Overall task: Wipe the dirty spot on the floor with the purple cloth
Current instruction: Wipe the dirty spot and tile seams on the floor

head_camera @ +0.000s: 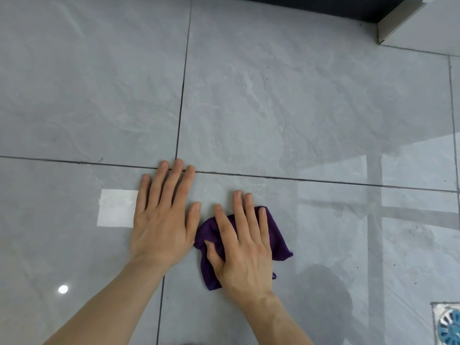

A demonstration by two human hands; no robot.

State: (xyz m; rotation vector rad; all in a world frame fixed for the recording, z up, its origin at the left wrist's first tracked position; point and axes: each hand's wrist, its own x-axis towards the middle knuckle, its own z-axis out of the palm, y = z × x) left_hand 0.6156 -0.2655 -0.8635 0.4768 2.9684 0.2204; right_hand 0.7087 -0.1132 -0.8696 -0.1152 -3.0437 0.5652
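Observation:
My right hand (245, 247) lies flat on the crumpled purple cloth (276, 235) and presses it against the grey tiled floor, with the thumb tucked into a fold of the cloth. My left hand (164, 220) rests palm down on the bare tile just to the left of the cloth, fingers spread and reaching the dark grout line (298, 179). The left thumb almost touches the cloth's left edge. No dirty spot shows around the cloth; whatever is under it is hidden.
Glossy grey floor tiles (273, 108) stretch in all directions. A floor drain with a blue grate (449, 324) sits at the bottom right corner. A white wall base and a dark strip (388, 26) run along the top right.

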